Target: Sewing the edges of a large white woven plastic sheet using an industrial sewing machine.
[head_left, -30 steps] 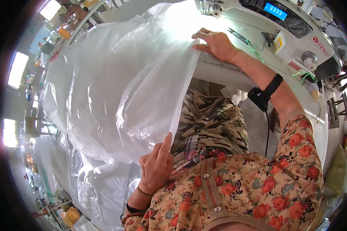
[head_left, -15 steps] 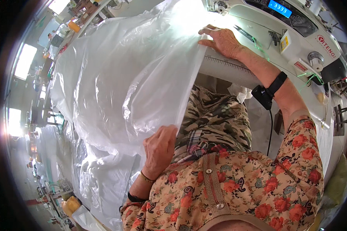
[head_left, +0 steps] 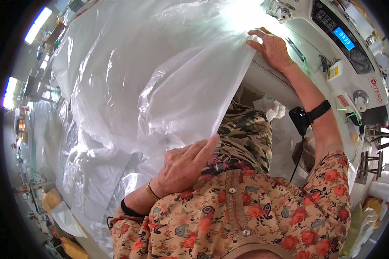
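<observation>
Large translucent white plastic sheet spreads across left and centre, its straight edge slanting between both hands. White sewing machine with blue-lit display stands upper right. Left hand: at the sheet's lower edge, one digit extended (grip hidden, cannot tell). Right hand: at the upper edge, fingers and thumb bent; pinching or merely touching, cannot tell. Slim dark pointed tool lies just beside it.
</observation>
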Motion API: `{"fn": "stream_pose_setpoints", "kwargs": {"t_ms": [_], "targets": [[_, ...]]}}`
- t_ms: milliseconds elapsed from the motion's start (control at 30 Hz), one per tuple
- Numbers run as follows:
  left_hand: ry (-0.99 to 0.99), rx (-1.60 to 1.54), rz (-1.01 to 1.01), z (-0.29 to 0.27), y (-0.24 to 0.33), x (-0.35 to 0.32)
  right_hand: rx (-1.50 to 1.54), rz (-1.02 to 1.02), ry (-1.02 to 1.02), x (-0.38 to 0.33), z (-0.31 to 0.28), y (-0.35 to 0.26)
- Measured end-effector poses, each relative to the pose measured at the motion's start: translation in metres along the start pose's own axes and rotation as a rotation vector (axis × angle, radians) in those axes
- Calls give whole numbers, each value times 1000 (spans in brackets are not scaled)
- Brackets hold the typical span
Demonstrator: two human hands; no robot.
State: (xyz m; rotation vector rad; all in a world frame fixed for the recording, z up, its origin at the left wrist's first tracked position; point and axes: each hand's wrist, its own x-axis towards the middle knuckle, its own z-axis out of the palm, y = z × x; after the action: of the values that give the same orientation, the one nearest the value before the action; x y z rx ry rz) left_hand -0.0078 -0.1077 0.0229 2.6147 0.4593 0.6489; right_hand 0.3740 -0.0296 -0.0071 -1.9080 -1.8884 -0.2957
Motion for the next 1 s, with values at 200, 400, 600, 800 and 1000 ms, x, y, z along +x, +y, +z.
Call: {"fn": "stream_pose_setpoints", "kwargs": {"t_ms": [200,400,600,800,1000], "targets": [[-81,37,-96,0,-4,-3,-36,-15,7,1,2,4],[49,96,-197,13,-19,-10,-98,-26,124,3,7,5],[-131,77,-71,31,-28,2,-148,125,165,-1,4,12],[-208,-33,163,52,-25,41,-232,167,164,-3,6,20],[-208,30,146,56,-30,50,-218,146,79,-11,0,16]]}}
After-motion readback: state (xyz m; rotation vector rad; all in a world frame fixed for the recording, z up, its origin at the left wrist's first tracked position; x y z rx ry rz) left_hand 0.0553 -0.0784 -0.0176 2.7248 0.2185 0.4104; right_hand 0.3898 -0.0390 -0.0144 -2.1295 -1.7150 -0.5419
